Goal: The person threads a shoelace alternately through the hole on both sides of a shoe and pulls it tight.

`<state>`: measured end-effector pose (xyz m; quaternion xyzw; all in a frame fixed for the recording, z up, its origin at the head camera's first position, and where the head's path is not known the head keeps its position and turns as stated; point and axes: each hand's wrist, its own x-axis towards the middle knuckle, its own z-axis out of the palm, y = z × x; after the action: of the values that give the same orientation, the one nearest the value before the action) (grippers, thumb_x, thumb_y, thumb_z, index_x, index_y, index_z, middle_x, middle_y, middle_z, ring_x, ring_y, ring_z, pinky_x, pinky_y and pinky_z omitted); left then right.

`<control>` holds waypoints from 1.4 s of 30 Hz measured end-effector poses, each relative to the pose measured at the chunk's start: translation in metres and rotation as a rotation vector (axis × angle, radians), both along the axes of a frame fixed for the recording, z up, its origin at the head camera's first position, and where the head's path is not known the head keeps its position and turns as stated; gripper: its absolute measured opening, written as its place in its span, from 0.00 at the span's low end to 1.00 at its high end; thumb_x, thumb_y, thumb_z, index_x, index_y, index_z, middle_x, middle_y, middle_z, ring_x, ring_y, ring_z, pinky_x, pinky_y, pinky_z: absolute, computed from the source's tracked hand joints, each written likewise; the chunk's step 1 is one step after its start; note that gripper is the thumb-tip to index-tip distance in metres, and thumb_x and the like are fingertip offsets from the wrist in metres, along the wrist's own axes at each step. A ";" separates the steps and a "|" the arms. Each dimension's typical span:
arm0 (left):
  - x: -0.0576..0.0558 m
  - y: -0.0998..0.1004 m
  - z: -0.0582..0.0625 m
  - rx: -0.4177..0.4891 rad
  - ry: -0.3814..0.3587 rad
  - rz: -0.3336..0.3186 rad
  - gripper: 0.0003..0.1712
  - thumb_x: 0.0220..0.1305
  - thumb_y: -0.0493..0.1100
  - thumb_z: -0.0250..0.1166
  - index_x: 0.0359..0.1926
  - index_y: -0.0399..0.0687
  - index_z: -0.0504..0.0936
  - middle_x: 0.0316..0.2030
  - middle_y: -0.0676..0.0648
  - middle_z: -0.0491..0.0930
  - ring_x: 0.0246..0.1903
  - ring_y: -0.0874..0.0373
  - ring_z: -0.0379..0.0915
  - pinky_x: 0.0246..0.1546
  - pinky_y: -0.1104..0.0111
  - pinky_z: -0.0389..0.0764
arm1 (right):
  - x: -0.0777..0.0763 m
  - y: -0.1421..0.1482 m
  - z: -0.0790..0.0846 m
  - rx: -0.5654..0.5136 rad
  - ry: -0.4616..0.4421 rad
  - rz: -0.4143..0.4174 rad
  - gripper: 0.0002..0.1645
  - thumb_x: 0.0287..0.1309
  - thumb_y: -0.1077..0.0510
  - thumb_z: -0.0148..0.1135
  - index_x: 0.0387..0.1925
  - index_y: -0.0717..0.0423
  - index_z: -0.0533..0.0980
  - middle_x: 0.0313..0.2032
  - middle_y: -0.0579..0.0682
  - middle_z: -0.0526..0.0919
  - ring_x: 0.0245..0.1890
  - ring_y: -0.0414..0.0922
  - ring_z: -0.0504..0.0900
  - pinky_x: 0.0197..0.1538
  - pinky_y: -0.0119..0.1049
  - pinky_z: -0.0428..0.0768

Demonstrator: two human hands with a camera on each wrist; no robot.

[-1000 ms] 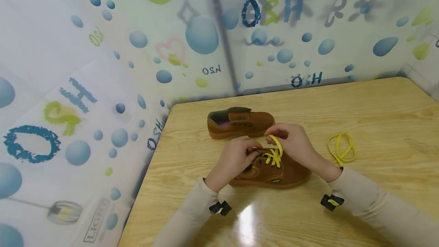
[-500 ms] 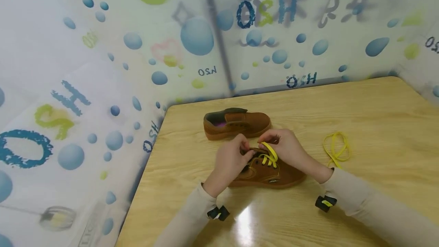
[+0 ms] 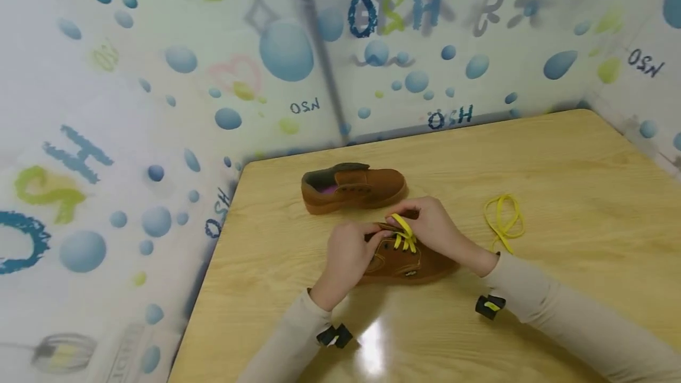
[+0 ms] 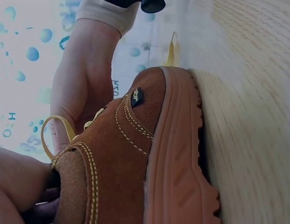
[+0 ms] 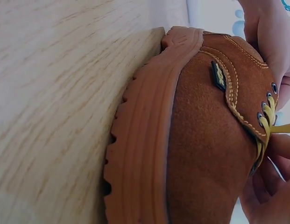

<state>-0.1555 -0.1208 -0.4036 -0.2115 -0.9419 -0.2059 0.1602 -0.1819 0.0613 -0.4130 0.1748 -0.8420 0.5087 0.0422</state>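
Note:
A brown suede shoe with a chunky sole stands upright on the table, toe to the right. Yellow shoelace runs through its front eyelets. My left hand grips the upper edge of the opening by the tongue, some fingers hidden inside, as the left wrist view shows. My right hand pinches a length of the lace over the far eyelet side, close to the left fingertips. A loop of lace arches above the opening. In the right wrist view, an eyelet nearest the ankle shows no lace.
A second brown shoe, without a lace, stands behind the first one. To the right lies a loosely coiled yellow lace. The wooden table meets patterned walls at the back and left.
My right hand has moved left across the shoe, bringing the lace to the left fingertips by the far flap. My left hand keeps its grip. The head view has turned slightly right.

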 end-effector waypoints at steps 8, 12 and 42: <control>-0.012 0.021 0.004 0.008 -0.120 -0.018 0.12 0.55 0.59 0.64 0.32 0.63 0.89 0.23 0.58 0.86 0.11 0.72 0.58 0.13 0.78 0.57 | 0.003 0.020 0.004 0.057 -0.014 -0.036 0.07 0.56 0.52 0.65 0.33 0.49 0.85 0.34 0.49 0.88 0.38 0.44 0.85 0.42 0.34 0.82; -0.013 0.021 0.008 0.017 -0.167 -0.011 0.12 0.56 0.59 0.65 0.31 0.62 0.89 0.22 0.58 0.86 0.10 0.71 0.57 0.12 0.78 0.56 | 0.001 0.020 0.004 0.036 -0.046 -0.021 0.09 0.57 0.50 0.64 0.31 0.49 0.85 0.32 0.49 0.88 0.33 0.42 0.83 0.37 0.30 0.79; -0.009 -0.003 0.017 0.067 -0.367 -0.087 0.10 0.65 0.47 0.60 0.32 0.53 0.87 0.20 0.53 0.82 0.15 0.65 0.62 0.19 0.76 0.61 | 0.004 0.007 0.003 0.007 -0.180 0.093 0.15 0.62 0.47 0.58 0.43 0.49 0.84 0.43 0.52 0.86 0.41 0.40 0.81 0.40 0.30 0.77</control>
<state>-0.1650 -0.1237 -0.3862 -0.2053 -0.9380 -0.2789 -0.0164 -0.1783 0.0679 -0.4097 0.1675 -0.8350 0.5209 -0.0578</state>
